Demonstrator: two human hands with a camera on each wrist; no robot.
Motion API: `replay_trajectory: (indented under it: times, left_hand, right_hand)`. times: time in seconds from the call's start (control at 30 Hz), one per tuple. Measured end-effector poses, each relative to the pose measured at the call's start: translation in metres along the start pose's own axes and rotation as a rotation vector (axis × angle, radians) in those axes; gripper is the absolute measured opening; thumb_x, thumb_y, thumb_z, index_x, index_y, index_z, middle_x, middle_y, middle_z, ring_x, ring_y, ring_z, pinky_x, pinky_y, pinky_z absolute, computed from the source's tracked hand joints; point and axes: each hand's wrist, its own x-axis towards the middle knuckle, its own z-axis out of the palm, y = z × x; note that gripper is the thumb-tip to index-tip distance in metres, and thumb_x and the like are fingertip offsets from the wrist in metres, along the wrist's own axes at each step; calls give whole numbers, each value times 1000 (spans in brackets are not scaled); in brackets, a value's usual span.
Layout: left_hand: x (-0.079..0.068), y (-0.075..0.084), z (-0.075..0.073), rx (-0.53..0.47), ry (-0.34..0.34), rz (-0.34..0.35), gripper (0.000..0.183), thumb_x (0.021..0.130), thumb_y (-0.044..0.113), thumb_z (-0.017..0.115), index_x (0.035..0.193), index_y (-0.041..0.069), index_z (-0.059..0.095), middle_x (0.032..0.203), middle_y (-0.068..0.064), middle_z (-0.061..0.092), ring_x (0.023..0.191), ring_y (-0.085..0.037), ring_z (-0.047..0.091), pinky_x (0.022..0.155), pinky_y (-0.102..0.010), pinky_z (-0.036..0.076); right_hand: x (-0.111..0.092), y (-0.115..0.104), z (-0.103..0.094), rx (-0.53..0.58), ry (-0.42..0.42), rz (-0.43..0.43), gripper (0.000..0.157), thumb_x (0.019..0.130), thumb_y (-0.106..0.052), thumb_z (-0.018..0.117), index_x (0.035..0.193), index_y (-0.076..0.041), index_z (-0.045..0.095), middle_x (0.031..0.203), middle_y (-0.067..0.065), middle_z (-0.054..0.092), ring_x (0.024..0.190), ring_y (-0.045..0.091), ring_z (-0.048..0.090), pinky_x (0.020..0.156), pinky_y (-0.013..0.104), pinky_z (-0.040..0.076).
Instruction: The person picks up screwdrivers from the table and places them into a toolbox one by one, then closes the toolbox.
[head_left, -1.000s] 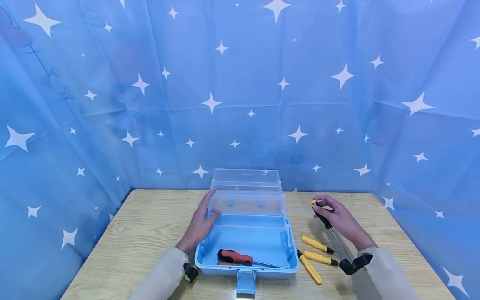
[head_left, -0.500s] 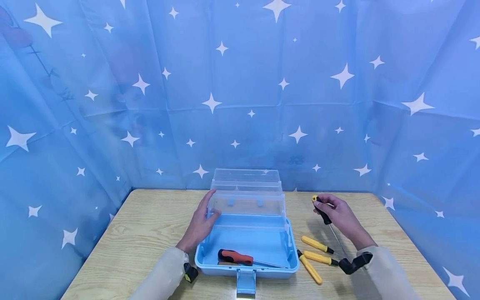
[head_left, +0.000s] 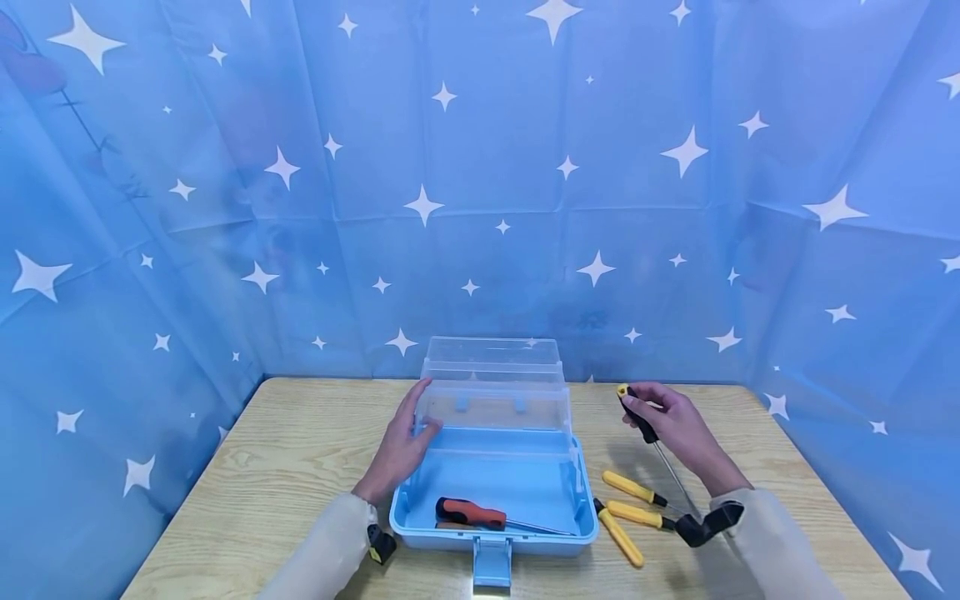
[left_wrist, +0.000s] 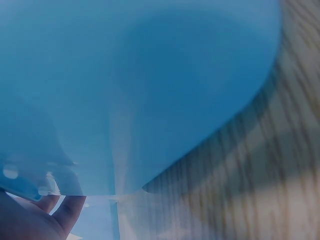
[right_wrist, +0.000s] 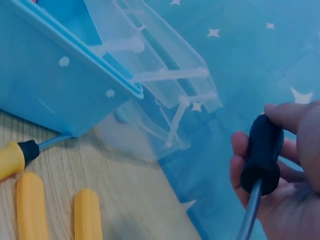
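Observation:
My right hand [head_left: 675,421] holds a screwdriver [head_left: 641,421] by its black handle with a yellow end, above the right side of the table. Its metal shaft slants down toward the wrist; in the right wrist view the fingers and thumb wrap the black handle [right_wrist: 262,155]. My left hand [head_left: 401,450] rests at the left side of a light blue toolbox [head_left: 528,546], thumb and fingers spread beside its clear folding trays [head_left: 491,408]. A red-and-black screwdriver [head_left: 472,513] lies inside the box near the front, partly covering a brown strip. The left wrist view mostly shows the blue box wall [left_wrist: 175,90].
Several yellow-handled screwdrivers lie right of the box, one of them [head_left: 621,537] close to its front corner. The box's front latch [head_left: 492,565] hangs down. A blue star-patterned curtain [head_left: 495,183] stands behind the wooden table [head_left: 300,433].
My right hand has shifted slightly up with the screwdriver, whose handle has tipped a little and whose shaft shows more. The left hand and the toolbox have stayed in place.

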Motion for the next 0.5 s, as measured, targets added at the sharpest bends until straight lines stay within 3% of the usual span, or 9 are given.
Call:
replay_trajectory:
  times: [0.27, 0.5]
  left_hand:
    - [0, 1, -1, 0, -1, -8, 63, 102, 32, 54, 153, 48, 21, 164, 7, 20, 151, -29, 22, 114, -65, 26]
    - [-1, 2, -1, -15, -4, -15, 62, 103, 30, 54, 153, 47, 22, 164, 7, 21, 150, -30, 23, 113, -66, 27]
  right_hand:
    - [-2, -14, 4, 35, -30, -38, 53, 101, -38, 55, 137, 0, 49, 111, 17, 60, 85, 19, 69, 63, 31, 55]
    - [-1, -21, 9, 49, -55, -77, 49, 101, -35, 56, 135, 0, 51, 104, 14, 59, 79, 17, 63, 63, 29, 53]
